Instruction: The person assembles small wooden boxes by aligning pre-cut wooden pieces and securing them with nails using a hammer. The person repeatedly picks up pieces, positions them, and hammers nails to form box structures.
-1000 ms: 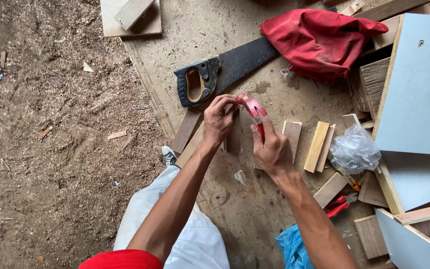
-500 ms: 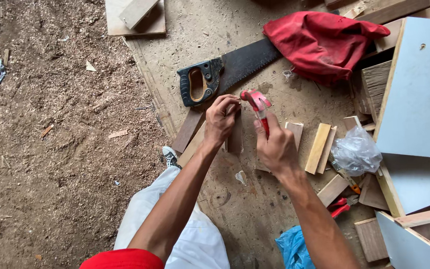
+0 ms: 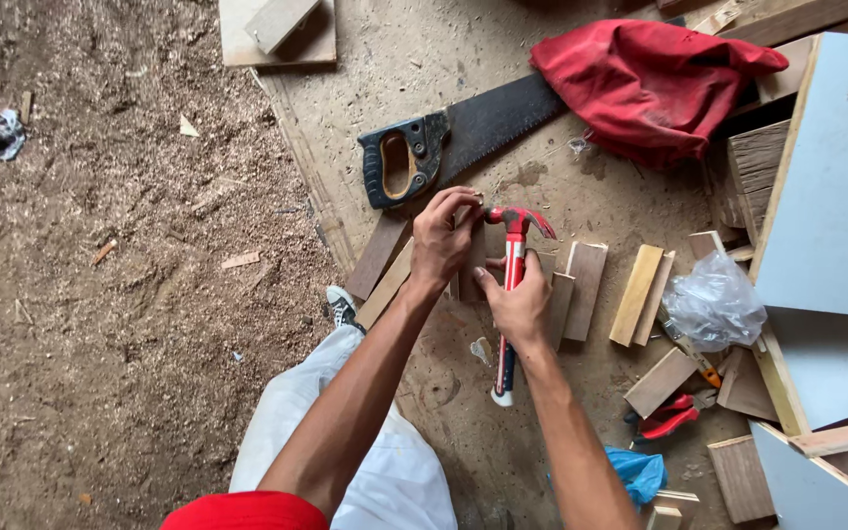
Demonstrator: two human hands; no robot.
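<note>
My right hand grips the handle of a red claw hammer, whose head rests down by my left fingertips. My left hand pinches something small at the top of an upright wooden piece; what it pinches is too small to make out. Several short wooden blocks lie side by side just right of the hammer. My bent knee in white trousers and a shoe sit below the hands.
A black hand saw lies above the hands, next to a red cloth. Pale blue boards stand at the right with a crumpled plastic bag, red pliers and wood offcuts. Sawdust-covered ground spreads to the left.
The hammer has come down from a raised, tilted position; its head now sits at my left fingertips. My left hand stays on the wooden piece.
</note>
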